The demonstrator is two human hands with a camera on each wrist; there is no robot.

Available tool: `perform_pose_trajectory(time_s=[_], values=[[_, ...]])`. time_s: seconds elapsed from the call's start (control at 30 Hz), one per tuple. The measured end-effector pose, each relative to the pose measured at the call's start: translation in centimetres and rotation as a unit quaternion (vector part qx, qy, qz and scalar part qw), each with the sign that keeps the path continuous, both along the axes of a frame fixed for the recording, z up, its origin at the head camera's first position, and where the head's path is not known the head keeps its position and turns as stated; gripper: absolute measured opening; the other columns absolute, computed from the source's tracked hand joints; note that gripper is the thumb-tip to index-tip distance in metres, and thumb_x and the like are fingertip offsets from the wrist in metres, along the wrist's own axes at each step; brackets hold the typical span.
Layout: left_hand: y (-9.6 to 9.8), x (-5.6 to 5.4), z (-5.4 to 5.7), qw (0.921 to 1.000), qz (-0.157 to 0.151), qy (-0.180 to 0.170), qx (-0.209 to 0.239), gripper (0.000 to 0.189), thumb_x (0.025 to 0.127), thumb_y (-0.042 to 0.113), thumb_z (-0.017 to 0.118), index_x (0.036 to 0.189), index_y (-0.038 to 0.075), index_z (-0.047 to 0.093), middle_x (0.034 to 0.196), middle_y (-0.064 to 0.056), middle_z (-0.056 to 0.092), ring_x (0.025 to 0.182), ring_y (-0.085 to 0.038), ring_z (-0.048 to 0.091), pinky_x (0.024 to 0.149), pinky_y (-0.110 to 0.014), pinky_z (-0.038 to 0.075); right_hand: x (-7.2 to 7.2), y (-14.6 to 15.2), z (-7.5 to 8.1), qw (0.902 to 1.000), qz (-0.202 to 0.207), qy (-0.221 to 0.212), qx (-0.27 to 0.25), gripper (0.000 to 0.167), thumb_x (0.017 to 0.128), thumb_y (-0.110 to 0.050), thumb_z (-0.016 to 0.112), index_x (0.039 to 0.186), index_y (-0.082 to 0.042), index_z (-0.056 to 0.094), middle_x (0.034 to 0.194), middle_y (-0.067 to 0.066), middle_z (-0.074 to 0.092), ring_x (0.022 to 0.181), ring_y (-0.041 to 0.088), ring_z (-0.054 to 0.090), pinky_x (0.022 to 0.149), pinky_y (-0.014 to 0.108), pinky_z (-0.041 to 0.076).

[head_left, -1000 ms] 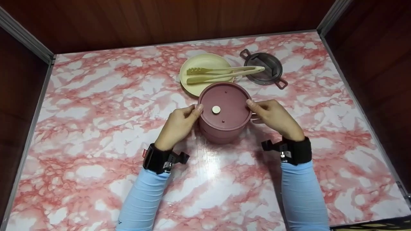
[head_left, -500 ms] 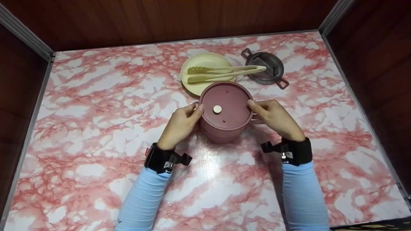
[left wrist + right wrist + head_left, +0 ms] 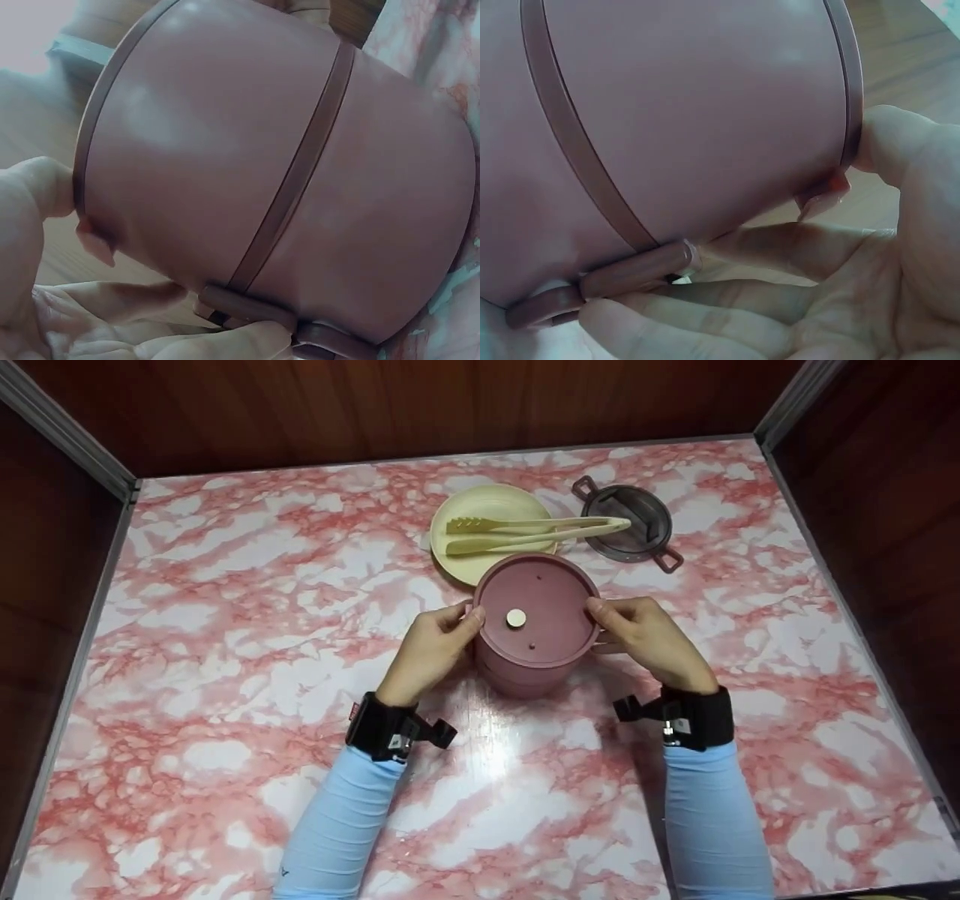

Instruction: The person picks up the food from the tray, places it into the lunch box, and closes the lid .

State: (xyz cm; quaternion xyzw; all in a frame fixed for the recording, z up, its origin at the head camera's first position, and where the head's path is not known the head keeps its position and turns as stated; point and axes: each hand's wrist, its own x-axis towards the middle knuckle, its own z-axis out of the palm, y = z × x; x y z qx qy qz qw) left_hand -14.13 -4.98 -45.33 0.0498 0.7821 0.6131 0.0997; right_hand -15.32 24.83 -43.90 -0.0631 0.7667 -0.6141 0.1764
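A dark pink lidded pot (image 3: pixel 536 679), in two stacked sections, stands upright near the middle of the table. Its flat lid (image 3: pixel 551 604) carries a pale round knob (image 3: pixel 515 618). My left hand (image 3: pixel 431 649) holds the pot's left side, thumb on the lid's rim. In the left wrist view, its fingers (image 3: pixel 217 343) reach along the side to the handles (image 3: pixel 251 307) by the seam band. On the opposite side my right hand (image 3: pixel 652 637) holds it likewise, thumb at the rim. The right wrist view has those fingers (image 3: pixel 705 322) under the side handle (image 3: pixel 637 268).
Behind the pot lies a pale yellow plate (image 3: pixel 495 495), with cream tongs (image 3: pixel 525 525) across it. The tongs' joined end overlaps a small dark pan (image 3: pixel 615 551) with two loop handles. Dark wood panels (image 3: pixel 450 412) wall the marbled table (image 3: pixel 225 697).
The whole head view has shifted slightly, with everything appearing a little further right. Both hands keep their hold on the pot, which stays in place beside the plate.
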Motion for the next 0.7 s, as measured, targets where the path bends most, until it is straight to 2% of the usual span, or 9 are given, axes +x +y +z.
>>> perform_pose_trajectory(time_s=[0.07,0.2,0.27,0.33,0.4,0.47,0.5,0.6,0.7], values=[[-0.04,0.07,0.01,1.0,-0.003,0.005,-0.001,0.038,0.098,0.041,0.061,0.121,0.012,0.072,0.088,-0.004,0.067,0.063,-0.011,0.041,0.052,-0.024,0.03,0.02,0.09,0.02,1.0,0.0,-0.001,0.0,0.052,0.099,-0.042,0.057,0.117,0.005,0.068,0.107,0.019,0.07,0.097,0.033,0.07,0.086,0.049,0.055],[-0.14,0.0,-0.01,1.0,-0.003,0.005,0.004,0.031,0.098,0.041,0.062,0.106,0.014,0.075,0.07,0.004,0.053,0.059,-0.009,0.041,0.05,-0.023,0.031,-0.05,0.24,0.01,1.0,-0.001,-0.006,0.001,0.053,0.099,-0.043,0.057,0.116,0.005,0.068,0.108,0.019,0.069,0.097,0.033,0.07,0.086,0.048,0.055],[-0.12,-0.01,0.07,1.0,-0.004,0.004,0.003,0.031,0.097,0.042,0.062,0.102,0.014,0.075,0.065,0.002,0.044,0.057,-0.011,0.037,0.05,-0.023,0.03,-0.05,0.3,0.05,1.0,-0.004,-0.009,0.0,0.053,0.099,-0.043,0.057,0.116,0.006,0.068,0.109,0.02,0.068,0.097,0.032,0.07,0.086,0.048,0.055],[-0.08,0.01,0.15,0.9999,-0.001,0.011,-0.009,0.033,0.097,0.042,0.061,0.107,0.014,0.075,0.072,0.003,0.057,0.065,-0.011,0.047,0.055,-0.024,0.037,0.0,0.27,0.06,1.0,-0.002,-0.003,0.001,0.054,0.099,-0.044,0.055,0.123,0.004,0.065,0.113,0.02,0.067,0.098,0.03,0.07,0.087,0.048,0.055],[-0.02,0.06,0.28,0.9995,0.002,0.018,-0.025,0.035,0.098,0.043,0.061,0.114,0.015,0.074,0.091,0.001,0.069,0.08,-0.011,0.058,0.066,-0.026,0.046,0.08,0.19,0.07,1.0,0.004,0.008,0.003,0.056,0.1,-0.044,0.053,0.135,-0.001,0.059,0.121,0.019,0.064,0.1,0.029,0.069,0.088,0.048,0.054],[0.06,0.09,0.39,0.9988,0.005,0.025,-0.042,0.036,0.098,0.042,0.06,0.119,0.015,0.073,0.11,0.001,0.071,0.098,-0.012,0.061,0.081,-0.029,0.049,0.16,0.13,0.03,0.9997,0.013,0.021,0.003,0.057,0.101,-0.044,0.051,0.143,-0.006,0.052,0.127,0.019,0.062,0.102,0.027,0.069,0.088,0.048,0.054],[0.08,0.11,0.43,0.9984,0.006,0.028,-0.048,0.036,0.098,0.042,0.06,0.118,0.015,0.073,0.115,0.001,0.07,0.102,-0.012,0.06,0.083,-0.03,0.049,0.18,0.11,0.0,0.9994,0.018,0.028,0.004,0.057,0.102,-0.044,0.05,0.146,-0.008,0.049,0.129,0.019,0.06,0.103,0.027,0.068,0.088,0.048,0.054],[0.08,0.24,0.53,0.9987,0.007,0.026,-0.043,0.03,0.098,0.039,0.06,0.109,0.015,0.075,0.099,-0.001,0.072,0.083,-0.013,0.058,0.071,-0.029,0.047,0.19,0.04,-0.04,0.9988,0.032,0.035,0.009,0.056,0.103,-0.045,0.047,0.146,-0.01,0.049,0.128,0.018,0.061,0.103,0.026,0.068,0.087,0.047,0.055],[0.02,0.48,0.52,0.9991,0.007,0.026,-0.034,0.026,0.098,0.036,0.061,0.099,0.014,0.075,0.081,-0.001,0.065,0.065,-0.013,0.045,0.057,-0.027,0.037,0.21,-0.04,0.01,0.9986,0.039,0.035,0.012,0.054,0.103,-0.044,0.047,0.143,-0.008,0.053,0.123,0.018,0.063,0.102,0.027,0.069,0.086,0.046,0.056]])
